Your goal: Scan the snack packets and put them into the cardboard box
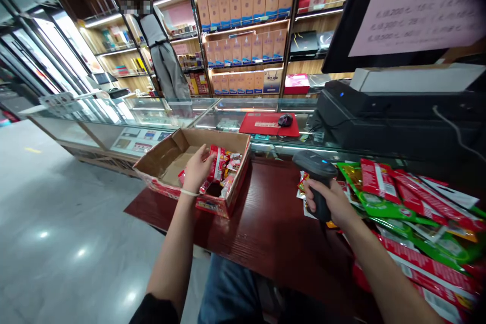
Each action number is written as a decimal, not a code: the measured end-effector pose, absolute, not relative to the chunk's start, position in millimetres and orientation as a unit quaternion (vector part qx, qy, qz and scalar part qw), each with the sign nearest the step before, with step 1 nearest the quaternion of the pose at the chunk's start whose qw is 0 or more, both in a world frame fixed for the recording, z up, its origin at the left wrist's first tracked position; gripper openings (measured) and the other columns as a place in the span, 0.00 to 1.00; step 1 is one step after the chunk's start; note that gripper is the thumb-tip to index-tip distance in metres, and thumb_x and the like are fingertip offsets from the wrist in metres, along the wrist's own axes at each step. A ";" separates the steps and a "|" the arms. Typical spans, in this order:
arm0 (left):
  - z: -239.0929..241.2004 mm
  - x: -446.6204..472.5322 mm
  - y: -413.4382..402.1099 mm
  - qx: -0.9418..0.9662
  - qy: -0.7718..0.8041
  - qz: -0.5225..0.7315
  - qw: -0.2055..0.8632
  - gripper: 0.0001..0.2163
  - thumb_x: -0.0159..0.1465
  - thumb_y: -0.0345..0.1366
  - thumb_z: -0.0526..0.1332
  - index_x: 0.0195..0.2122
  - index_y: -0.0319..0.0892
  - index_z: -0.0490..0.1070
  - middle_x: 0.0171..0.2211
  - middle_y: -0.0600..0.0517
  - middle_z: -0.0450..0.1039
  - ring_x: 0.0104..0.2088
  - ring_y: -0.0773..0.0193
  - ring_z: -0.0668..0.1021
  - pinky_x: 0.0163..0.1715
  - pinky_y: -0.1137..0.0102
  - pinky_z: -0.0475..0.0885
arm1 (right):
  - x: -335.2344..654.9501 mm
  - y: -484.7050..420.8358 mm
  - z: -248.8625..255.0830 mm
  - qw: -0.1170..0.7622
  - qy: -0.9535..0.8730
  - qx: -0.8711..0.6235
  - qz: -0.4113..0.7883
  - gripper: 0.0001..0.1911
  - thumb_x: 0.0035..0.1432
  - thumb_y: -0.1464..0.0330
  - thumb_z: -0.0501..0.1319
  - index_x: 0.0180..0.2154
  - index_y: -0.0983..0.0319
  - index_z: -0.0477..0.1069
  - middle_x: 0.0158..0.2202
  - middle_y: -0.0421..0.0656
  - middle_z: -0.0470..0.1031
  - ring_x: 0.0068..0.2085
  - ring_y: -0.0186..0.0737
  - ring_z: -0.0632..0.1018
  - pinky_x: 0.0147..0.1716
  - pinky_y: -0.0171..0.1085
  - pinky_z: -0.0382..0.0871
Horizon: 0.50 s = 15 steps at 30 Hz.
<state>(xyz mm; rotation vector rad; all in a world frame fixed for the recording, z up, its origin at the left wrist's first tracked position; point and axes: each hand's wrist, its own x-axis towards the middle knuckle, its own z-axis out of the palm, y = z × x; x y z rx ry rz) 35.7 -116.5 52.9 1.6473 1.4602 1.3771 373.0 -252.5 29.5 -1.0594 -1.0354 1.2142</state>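
My left hand point(198, 168), with a pale band at the wrist, reaches into an open cardboard box point(159, 186). Its thumb and fingers are closed at the left edge of a red-and-white snack packet point(217, 163); part of the grip is hidden. Other small wrapped snacks point(233, 163) lie in the right part of the box. In my right hand point(329, 199) is a black handheld barcode scanner point(314, 166), its blue light lit, held by the handle. Behind and to the right of it spreads a pile of red and green snack packets point(412, 212).
The dark red wooden table point(261, 212) meets a glass display counter point(182, 111). A computer mouse point(285, 120) rests on a red mat point(258, 124). A dark machine point(364, 121) and a paper-covered screen point(410, 15) stand right. Behind the counter, a person point(167, 61) stands by stocked shelves.
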 end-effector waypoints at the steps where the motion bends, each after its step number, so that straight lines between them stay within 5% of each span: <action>1: 49.6 34.8 -114.7 0.621 0.539 0.501 0.270 0.25 0.58 0.38 0.64 0.57 0.40 0.68 0.52 0.40 0.74 0.51 0.55 0.77 0.54 0.60 0.69 | 373.0 -251.5 28.7 0.578 -0.438 -0.452 0.519 0.17 0.54 0.58 0.66 0.24 0.60 0.65 0.18 0.36 0.65 0.15 0.30 0.65 0.13 0.32 0.60; 10: 73.7 66.3 -142.9 0.690 0.494 0.501 0.171 0.15 0.63 0.43 0.58 0.48 0.45 0.75 0.44 0.47 0.79 0.42 0.57 0.80 0.46 0.62 0.73 | 393.4 -254.1 37.2 0.600 -0.410 -0.497 0.474 0.17 0.50 0.56 0.68 0.29 0.59 0.64 0.18 0.34 0.66 0.14 0.30 0.65 0.12 0.31 0.61; 15: 95.0 123.0 -174.9 0.718 0.419 0.519 0.200 0.14 0.64 0.41 0.58 0.48 0.46 0.75 0.43 0.48 0.78 0.42 0.57 0.79 0.46 0.63 0.73 | 418.7 -261.5 47.3 0.622 -0.394 -0.521 0.431 0.18 0.51 0.56 0.67 0.31 0.58 0.61 0.20 0.33 0.67 0.15 0.29 0.67 0.13 0.30 0.62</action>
